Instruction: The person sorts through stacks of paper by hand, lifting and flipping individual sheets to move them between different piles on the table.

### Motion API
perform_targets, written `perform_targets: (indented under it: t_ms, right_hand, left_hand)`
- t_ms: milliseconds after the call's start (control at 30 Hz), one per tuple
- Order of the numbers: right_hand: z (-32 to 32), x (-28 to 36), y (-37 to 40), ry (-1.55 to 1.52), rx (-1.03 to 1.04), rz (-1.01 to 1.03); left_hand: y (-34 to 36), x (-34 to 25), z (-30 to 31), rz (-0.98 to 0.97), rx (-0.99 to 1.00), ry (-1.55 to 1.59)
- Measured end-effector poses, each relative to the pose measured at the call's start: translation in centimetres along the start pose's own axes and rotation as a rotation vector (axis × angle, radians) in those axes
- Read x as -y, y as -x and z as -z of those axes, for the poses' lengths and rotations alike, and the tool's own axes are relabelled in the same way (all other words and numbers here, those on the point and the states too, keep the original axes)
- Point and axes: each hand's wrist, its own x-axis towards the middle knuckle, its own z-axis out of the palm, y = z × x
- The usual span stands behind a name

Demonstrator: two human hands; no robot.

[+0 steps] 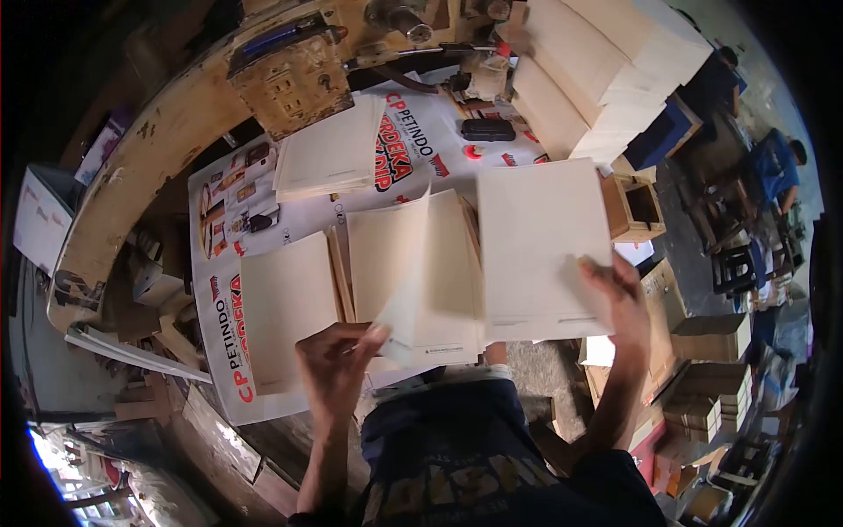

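Between finger and thumb, my left hand (338, 360) pinches the lower corner of a thin sheet (408, 303), which curls up over the middle paper stack (448, 281). My right hand (619, 294) grips the right edge of a cream paper stack (544, 246), its thumb on top. To the left lies another cream stack (290, 307), beside the middle one. A further stack (329, 154) rests higher up on the printed banner (224, 351) that covers the table.
Tall piles of paper (606, 70) rise at the upper right, near a black case (488, 130). A rusty metal machine (294, 83) stands at the back. Cartons (711, 395) fill the lower right. A person in blue (774, 171) is at the far right.
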Motion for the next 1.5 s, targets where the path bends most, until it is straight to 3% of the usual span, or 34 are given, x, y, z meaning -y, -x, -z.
perform_targets:
  t_ms: [33,100,133,167,233,300,367,433,533,600,633,700,767,833,867,900,933,967,1000,1033,1133,1167,1233,1267,1300,1333,1400,1433,1500]
  right_hand:
    - [-0.9,-1.4,0.2,0.048,-0.019,0.018]
    - [-4.4,-3.1,1.4,0.050,0.161,0.087]
    - [-6.5,-3.5,1.4,0.069,0.228,0.093]
    - [-7.9,-4.0,1.3,0.087,0.298,0.099]
    - [-9.6,-4.4,1.7,0.068,0.349,0.018]
    - [-10.7,-5.2,2.1,0.051,0.412,-0.065]
    - [-12.0,-5.3,2.3,-0.038,0.056,-0.240]
    - [-12.3,-4.7,2.3,-0.126,0.026,-0.316]
    - [-13.0,-3.5,2.8,0.366,0.340,0.077]
    - [-12.9,-3.9,2.5,0.337,0.347,0.106]
    - [-12.9,-4.0,2.5,0.304,0.344,0.128]
    - [-13.0,-3.6,2.8,0.200,0.316,0.047]
    - [-13.2,-2.4,3.2,-0.100,0.248,-0.098]
    - [-14.2,-2.2,3.7,-0.090,0.271,-0.098]
    - [-14.7,-3.3,3.9,-0.068,0.301,-0.053]
    - [-15.4,-4.3,4.2,-0.045,0.328,-0.007]
    - [-16.4,-4.8,4.7,-0.100,0.437,-0.029]
    - [-18.0,-6.2,5.8,0.034,0.438,0.063]
    - [-20.2,-6.1,5.5,0.029,0.581,0.091]
    - [-22.4,-5.7,6.4,0.072,0.567,0.044]
    - [-27.0,-9.2,6.6,-0.057,0.738,0.072]
    - [-28.0,-9.5,6.5,-0.052,0.812,0.057]
    - [-29.3,-11.0,7.3,-0.213,0.830,0.009]
    - [-29.6,-11.0,7.5,-0.358,0.856,-0.049]
    - [-29.4,-10.8,7.4,-0.372,0.830,-0.031]
    - [-29.2,-9.8,7.5,-0.439,0.844,-0.163]
    - [-28.2,-7.6,7.2,-0.479,0.894,-0.401]
    - [-27.4,-6.2,7.1,-0.492,0.883,-0.387]
    - [-25.6,-4.3,6.8,-0.513,0.827,-0.302]
  left_hand:
    - [0.0,-0.1,0.8,0.002,-0.007,-0.001]
    - [0.3,-0.9,2.5,-0.170,0.121,0.317]
    - [0.1,-1.2,4.3,-0.191,0.221,0.126]
    - [0.0,-1.7,5.2,-0.188,0.205,0.129]
    - [0.1,-2.5,6.9,-0.246,0.333,-0.840]
    - [0.7,-0.4,8.2,-0.195,0.344,-0.864]
    - [0.3,0.9,9.2,-0.096,0.429,-0.814]
    - [0.5,1.4,10.3,-0.125,0.449,-0.799]
    - [0.9,2.5,11.2,-0.152,0.280,-0.582]
    - [1.4,1.8,11.2,-0.033,0.060,-0.386]
    - [1.5,1.9,11.6,-0.031,0.047,-0.385]
    - [2.0,2.1,12.3,0.066,-0.079,-0.263]
    - [2.8,3.1,13.7,0.156,-0.127,-0.241]
    - [3.5,6.0,14.9,-0.067,-0.409,0.264]
    - [3.4,5.8,15.9,-0.200,-0.311,0.433]
    - [3.5,5.4,16.0,-0.204,-0.305,0.428]
    - [3.2,2.5,15.1,-0.118,-0.432,0.641]
    - [3.1,0.8,14.7,-0.027,-0.559,0.852]
    - [3.2,3.5,17.2,-0.067,-0.316,0.703]
    - [3.5,4.9,17.2,-0.073,-0.315,0.697]
    - [3.8,6.6,17.0,-0.041,-0.256,-1.138]
    - [3.0,5.7,15.9,0.070,-0.340,-1.098]
    - [2.8,4.4,16.9,-0.318,-0.352,-1.569]
    - [2.7,2.3,16.6,-0.351,-0.338,-1.577]
    - [2.9,-0.2,16.1,-0.197,-0.283,-1.083]
    - [2.8,-2.0,15.7,-0.036,-0.211,-0.591]
    - [1.8,-3.7,15.1,-0.006,-0.191,-0.562]
    - [1.1,-4.3,14.8,0.037,-0.197,-0.524]
    - [-2.7,-2.4,15.8,-0.110,-0.170,-0.418]
